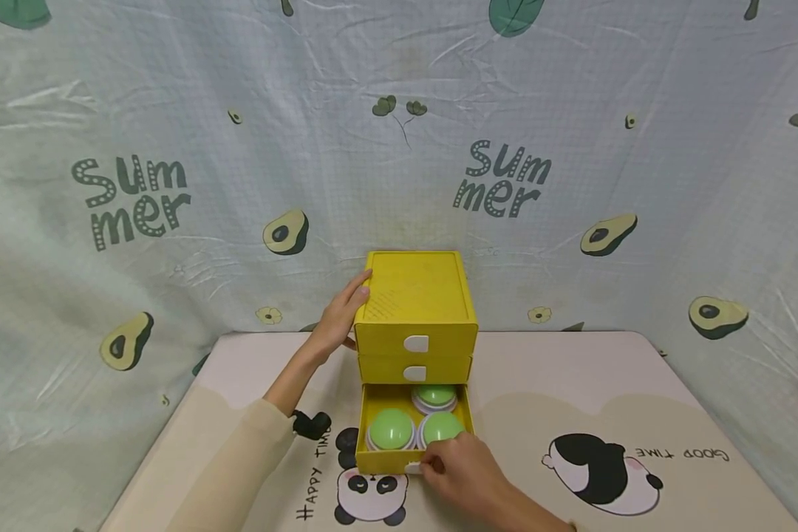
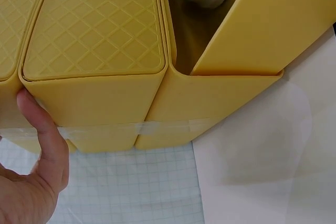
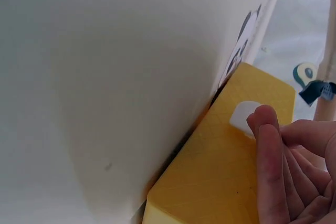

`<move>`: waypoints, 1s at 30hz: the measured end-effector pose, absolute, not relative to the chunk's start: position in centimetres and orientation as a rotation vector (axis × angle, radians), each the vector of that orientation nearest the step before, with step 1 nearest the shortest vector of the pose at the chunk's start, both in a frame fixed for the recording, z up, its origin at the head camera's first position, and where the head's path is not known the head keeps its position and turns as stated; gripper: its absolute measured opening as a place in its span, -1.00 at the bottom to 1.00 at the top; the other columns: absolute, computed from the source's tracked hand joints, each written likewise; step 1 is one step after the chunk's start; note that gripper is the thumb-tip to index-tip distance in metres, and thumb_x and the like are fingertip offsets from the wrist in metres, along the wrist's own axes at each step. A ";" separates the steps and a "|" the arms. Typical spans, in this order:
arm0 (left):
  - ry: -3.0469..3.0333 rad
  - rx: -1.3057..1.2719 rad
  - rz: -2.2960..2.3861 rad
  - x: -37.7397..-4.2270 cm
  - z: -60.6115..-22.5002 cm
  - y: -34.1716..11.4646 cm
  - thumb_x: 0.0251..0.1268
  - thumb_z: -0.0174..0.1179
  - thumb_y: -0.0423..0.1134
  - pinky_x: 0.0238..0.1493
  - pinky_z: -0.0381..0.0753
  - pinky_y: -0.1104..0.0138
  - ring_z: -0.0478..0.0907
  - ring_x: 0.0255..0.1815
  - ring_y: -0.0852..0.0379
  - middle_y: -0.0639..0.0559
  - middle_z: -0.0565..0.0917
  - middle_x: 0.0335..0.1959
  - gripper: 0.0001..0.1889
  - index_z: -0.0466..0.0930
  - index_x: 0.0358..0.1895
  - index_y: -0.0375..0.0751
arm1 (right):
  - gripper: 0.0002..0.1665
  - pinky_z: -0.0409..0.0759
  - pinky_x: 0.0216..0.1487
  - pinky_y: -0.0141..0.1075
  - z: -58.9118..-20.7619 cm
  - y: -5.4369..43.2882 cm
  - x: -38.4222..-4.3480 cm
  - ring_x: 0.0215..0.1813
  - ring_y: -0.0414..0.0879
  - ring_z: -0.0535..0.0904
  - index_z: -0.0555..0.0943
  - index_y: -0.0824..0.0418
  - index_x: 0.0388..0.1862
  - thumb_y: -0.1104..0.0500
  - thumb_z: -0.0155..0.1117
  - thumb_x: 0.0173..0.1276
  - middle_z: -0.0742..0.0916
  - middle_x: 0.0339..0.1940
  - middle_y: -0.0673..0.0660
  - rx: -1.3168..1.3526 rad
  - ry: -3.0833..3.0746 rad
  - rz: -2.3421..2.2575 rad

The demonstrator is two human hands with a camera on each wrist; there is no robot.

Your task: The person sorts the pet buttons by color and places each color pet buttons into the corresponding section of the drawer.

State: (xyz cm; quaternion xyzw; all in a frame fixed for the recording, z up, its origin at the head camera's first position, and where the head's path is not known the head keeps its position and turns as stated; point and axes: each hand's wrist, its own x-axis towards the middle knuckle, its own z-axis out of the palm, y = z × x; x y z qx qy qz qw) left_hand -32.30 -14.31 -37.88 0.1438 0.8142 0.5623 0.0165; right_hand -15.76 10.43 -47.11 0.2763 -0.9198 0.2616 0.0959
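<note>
A yellow three-drawer box (image 1: pixel 415 288) stands on the table against the backdrop. Its bottom drawer (image 1: pixel 380 463) is pulled out and holds three light green domes with white rims, such as the green dome (image 1: pixel 391 428) at front left. My left hand (image 1: pixel 335 319) rests along the box's left side near the top; in the left wrist view the thumb (image 2: pixel 50 140) lies against the side wall. With curled fingers, my right hand (image 1: pixel 468 473) pinches the white tab handle (image 3: pixel 244 116) on the bottom drawer's front. The two upper drawers are closed, each with a white tab.
A patterned cloth backdrop (image 1: pixel 346 162) rises right behind the box. The table cover (image 1: pixel 525 414) carries printed pandas and lettering. A black strap piece (image 1: pixel 312 425) sits at the left wrist. Clear tape (image 2: pixel 105 129) runs along the box's side.
</note>
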 end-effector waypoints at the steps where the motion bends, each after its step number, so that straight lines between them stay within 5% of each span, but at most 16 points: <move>1: 2.530 0.447 1.751 -32.3 -37.9 -14.3 0.62 -0.22 0.32 -0.47 0.78 0.03 0.56 0.16 -0.31 -0.13 0.20 0.64 -0.38 0.07 0.65 0.40 | -0.94 0.42 -0.48 -0.56 -47.2 10.4 -16.0 -0.52 -0.49 0.39 0.83 0.12 -0.48 0.25 0.50 0.17 0.73 -0.60 -0.15 0.812 -2.712 0.764; 30: 2.536 0.431 1.745 -32.4 -37.9 -14.2 0.62 -0.22 0.32 -0.46 0.79 0.03 0.60 0.06 -0.28 -0.15 0.27 0.58 -0.39 0.07 0.64 0.44 | -0.86 0.41 -0.63 -0.50 -47.5 9.5 -22.5 -0.73 -0.38 0.42 0.85 0.25 -0.30 0.21 0.42 0.33 0.64 -0.73 -0.14 0.556 -2.788 0.921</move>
